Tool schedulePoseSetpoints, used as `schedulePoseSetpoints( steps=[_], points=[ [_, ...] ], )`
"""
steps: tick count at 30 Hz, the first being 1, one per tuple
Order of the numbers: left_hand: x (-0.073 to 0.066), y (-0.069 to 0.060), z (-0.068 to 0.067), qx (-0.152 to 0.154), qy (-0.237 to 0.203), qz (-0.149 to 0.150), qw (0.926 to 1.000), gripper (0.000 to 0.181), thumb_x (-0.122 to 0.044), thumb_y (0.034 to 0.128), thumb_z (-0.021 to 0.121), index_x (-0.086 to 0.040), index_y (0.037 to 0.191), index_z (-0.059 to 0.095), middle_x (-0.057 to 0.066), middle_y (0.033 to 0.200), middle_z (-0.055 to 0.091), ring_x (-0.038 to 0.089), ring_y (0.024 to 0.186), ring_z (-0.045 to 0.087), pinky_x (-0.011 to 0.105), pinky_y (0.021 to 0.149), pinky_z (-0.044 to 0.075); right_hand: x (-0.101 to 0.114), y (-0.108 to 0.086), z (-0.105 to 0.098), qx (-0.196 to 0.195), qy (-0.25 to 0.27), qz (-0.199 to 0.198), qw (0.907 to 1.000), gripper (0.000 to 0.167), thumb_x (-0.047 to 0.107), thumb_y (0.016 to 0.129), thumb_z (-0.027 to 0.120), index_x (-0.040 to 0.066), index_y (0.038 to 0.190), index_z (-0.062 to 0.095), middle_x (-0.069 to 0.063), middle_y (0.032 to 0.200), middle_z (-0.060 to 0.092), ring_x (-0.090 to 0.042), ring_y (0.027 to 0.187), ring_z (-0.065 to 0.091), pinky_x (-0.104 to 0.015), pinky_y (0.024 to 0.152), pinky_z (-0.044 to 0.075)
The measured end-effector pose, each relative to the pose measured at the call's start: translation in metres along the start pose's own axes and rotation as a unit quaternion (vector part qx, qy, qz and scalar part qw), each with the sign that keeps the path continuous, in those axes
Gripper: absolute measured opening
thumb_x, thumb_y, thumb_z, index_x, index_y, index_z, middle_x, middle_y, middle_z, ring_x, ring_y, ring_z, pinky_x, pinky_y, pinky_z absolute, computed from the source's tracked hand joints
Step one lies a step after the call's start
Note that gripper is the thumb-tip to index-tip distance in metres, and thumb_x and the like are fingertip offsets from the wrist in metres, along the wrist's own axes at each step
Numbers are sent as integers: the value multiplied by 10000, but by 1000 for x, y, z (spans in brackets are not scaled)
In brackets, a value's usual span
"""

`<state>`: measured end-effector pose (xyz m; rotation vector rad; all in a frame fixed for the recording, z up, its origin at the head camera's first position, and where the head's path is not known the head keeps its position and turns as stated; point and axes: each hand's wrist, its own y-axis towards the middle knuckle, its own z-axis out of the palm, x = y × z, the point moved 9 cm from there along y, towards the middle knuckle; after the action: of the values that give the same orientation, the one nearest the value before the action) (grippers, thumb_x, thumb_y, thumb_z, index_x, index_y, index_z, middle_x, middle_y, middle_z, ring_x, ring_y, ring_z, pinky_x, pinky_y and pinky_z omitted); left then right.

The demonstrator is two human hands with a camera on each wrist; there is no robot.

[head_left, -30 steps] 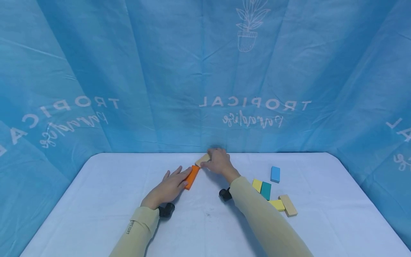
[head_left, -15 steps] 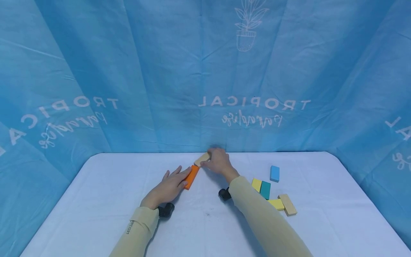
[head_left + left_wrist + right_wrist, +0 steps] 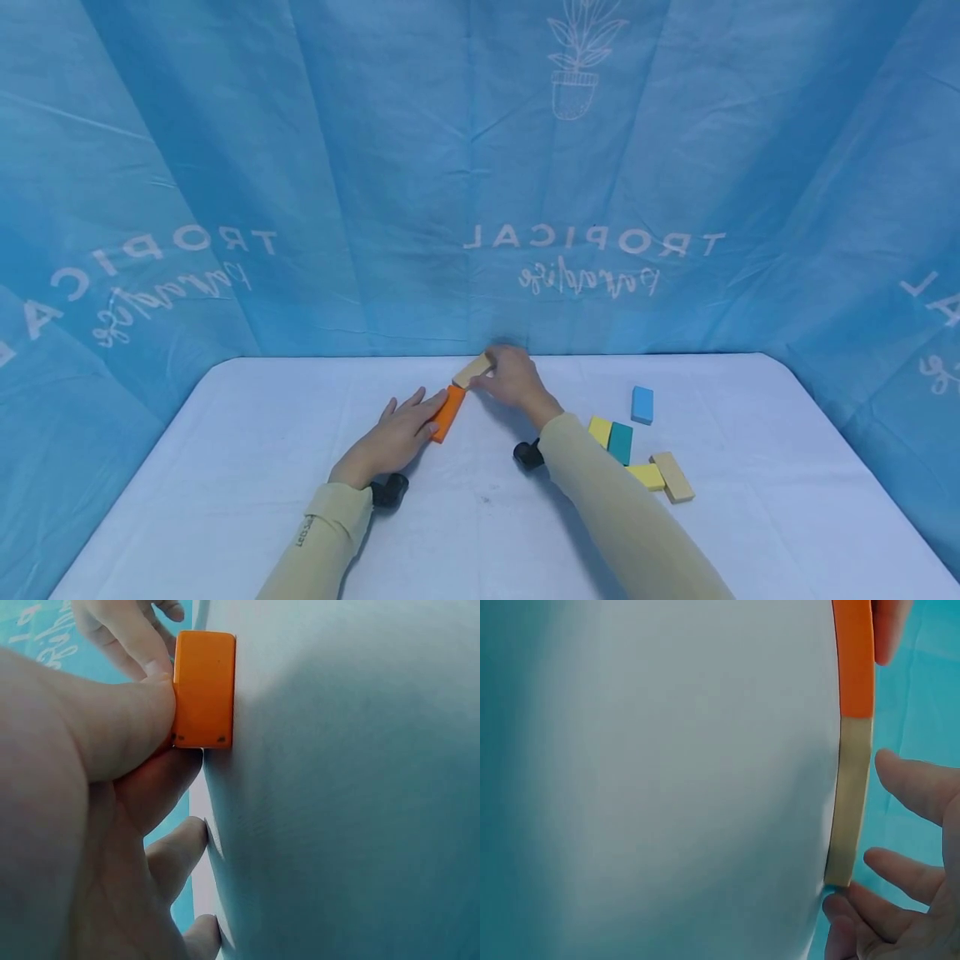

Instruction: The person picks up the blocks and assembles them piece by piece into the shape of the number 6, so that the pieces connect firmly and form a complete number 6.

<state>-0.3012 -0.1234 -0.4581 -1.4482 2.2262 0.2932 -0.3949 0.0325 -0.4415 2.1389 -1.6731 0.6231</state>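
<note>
- Touching orange block [image 3: 449, 414] with thumb and index finger of left hand [image 3: 393, 439], fingers spread apart, just below head frame's centre.
- Touching upper-right end of pale block [image 3: 471, 372] with right hand [image 3: 513, 380], fingers apart; cannot tell about thumb contact.
- Butted end to end, orange against pale.
- At lower right, on white cloth [image 3: 202, 467]: blue block [image 3: 642, 405], green block [image 3: 619, 443], two yellow blocks [image 3: 647, 477].

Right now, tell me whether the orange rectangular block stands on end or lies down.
The orange rectangular block lies down; the head view shows its length along the white tablecloth.
</note>
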Motion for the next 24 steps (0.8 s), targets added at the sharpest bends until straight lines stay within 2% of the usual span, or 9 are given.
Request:
schedulePoseSetpoints(
  steps=[6,12,18,24],
  points=[
    [0,0,0,3,-41,-62,10000,551,-231,1073,491,-74,1576,327,95,1607,351,348,1519,191,645,1194,55,-4,-8,-9,-25,153,-113,9998,604,338,916,746,34,1408,570,-131,1429,565,-312,1353,478,-459,1122,400],
    [1,0,0,-6,-84,-120,9999,555,-247,1074,492,-87,1578,326,88,1609,350,340,1521,186,636,1198,48,-4,-29,-23,0,434,-209,9988,624,340,911,753,50,1427,556,-134,1454,538,-325,1390,436,-491,1140,371],
    [2,1,-1,-31,-83,-150,9998,549,-241,1070,499,-81,1572,343,100,1601,362,346,1517,200,627,1202,52,-6,-56,-38,72,178,-361,9992,623,359,905,754,82,1430,563,-126,1446,547,-332,1372,448,-510,1122,384],
    [2,0,-1,-27,-126,-147,9998,557,-242,1067,508,-82,1573,338,102,1601,362,337,1517,204,615,1207,54,-10,-85,-55,-24,-6,-542,9985,639,370,895,763,87,1430,559,-148,1452,538,-364,1381,427,-561,1120,362]
  ],
)
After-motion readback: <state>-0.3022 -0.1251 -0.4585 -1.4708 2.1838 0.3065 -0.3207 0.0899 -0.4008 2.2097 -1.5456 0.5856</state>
